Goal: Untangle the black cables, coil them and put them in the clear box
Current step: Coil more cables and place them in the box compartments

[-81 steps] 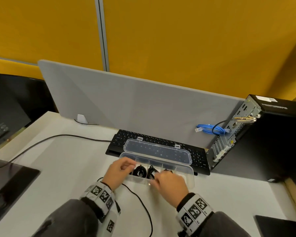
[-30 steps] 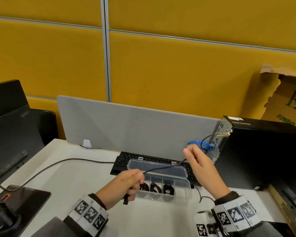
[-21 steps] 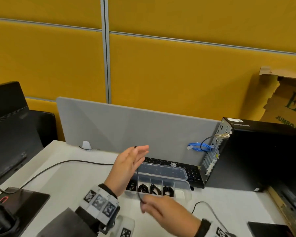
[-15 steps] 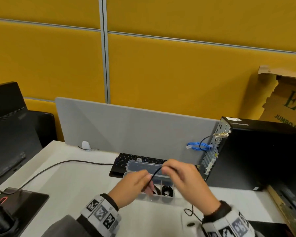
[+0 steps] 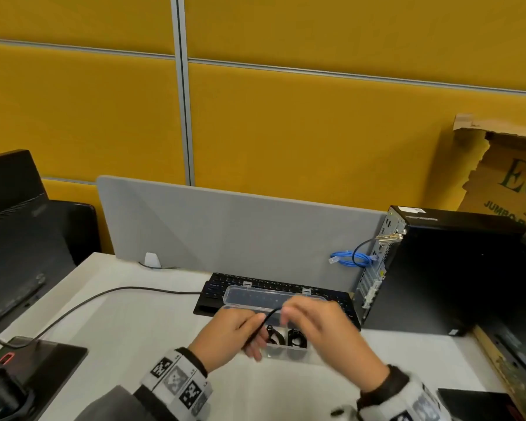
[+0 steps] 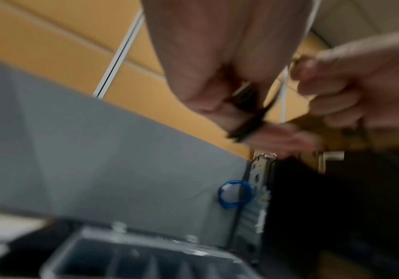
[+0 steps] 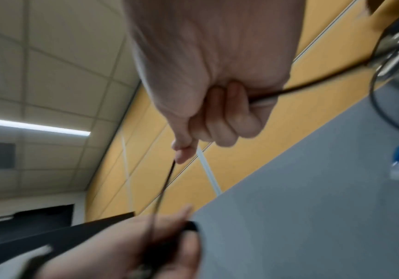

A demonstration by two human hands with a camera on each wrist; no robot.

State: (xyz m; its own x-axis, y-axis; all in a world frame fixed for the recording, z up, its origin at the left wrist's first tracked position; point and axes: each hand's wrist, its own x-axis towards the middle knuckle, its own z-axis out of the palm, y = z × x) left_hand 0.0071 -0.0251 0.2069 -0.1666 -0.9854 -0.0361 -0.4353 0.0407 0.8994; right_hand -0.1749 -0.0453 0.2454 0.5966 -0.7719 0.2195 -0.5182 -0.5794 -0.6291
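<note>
- While both hands are working just above the open box, the left hand (image 5: pixel 225 335) is pinching one end of a thin black cable (image 5: pixel 263 322), its grip curled tight around the strand, likely serving as the anchor for winding.
- Close beside it, the right hand (image 5: pixel 319 326) is holding the same cable with its fingers folded around it; in the right wrist view the strand is running out from both sides of the fist, which suggests the hand is feeding slack toward a loop.
- Between the two hands the cable is stretching in a short, nearly straight span, so this stretch appears free of tangles; judging from that, the coiling step is under way and not yet finished.
- Directly beneath the hands, the clear plastic compartment box (image 5: pixel 286 352) is sitting on the white desk (image 5: pixel 134 323) with its hinged lid (image 5: pixel 249 297) lying open against a black keyboard (image 5: pixel 213 291), probably so a finished coil can drop straight in.
- Inside the box, small black coiled cables (image 5: pixel 296 337) are already resting in separate compartments; how many is hard to tell because the hands are covering part of the box.
- Both wrist views are blurring with motion, so finer finger detail cannot be made out.
</note>
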